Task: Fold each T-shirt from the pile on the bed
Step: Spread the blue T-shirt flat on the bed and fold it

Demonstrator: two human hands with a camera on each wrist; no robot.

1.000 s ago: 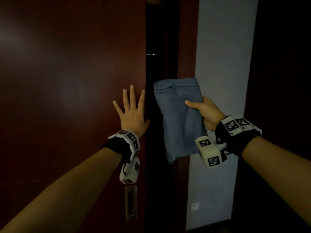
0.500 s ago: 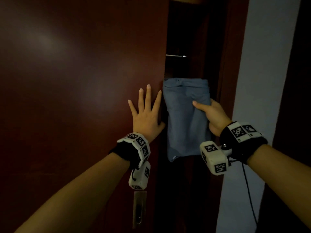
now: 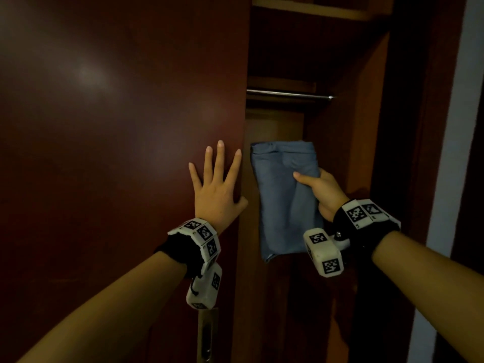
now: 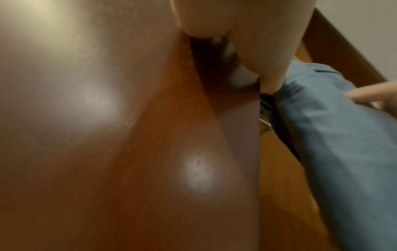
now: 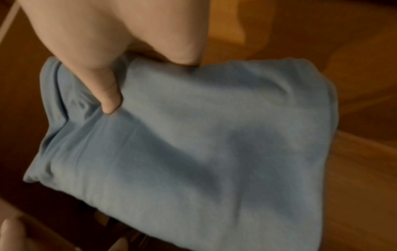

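A folded blue T-shirt [image 3: 282,197] hangs upright in front of the wardrobe opening, and my right hand [image 3: 318,189] grips its right edge, thumb on the front. In the right wrist view the thumb [image 5: 107,95] pinches the blue T-shirt [image 5: 214,152]. My left hand [image 3: 217,187] lies flat with spread fingers on the dark red sliding wardrobe door [image 3: 117,153], beside its right edge. The left wrist view shows the door [image 4: 107,135] close up and the blue T-shirt [image 4: 343,144] to the right.
Inside the open wardrobe a metal hanging rail [image 3: 288,94] runs under a wooden shelf [image 3: 309,9]. A recessed metal door handle [image 3: 207,336] sits low on the door. A pale wall [image 3: 455,127] stands at the right.
The wardrobe door has slid left under my left hand, widening the opening and showing the rail and shelf. My right hand still holds the T-shirt, now in front of the opening.
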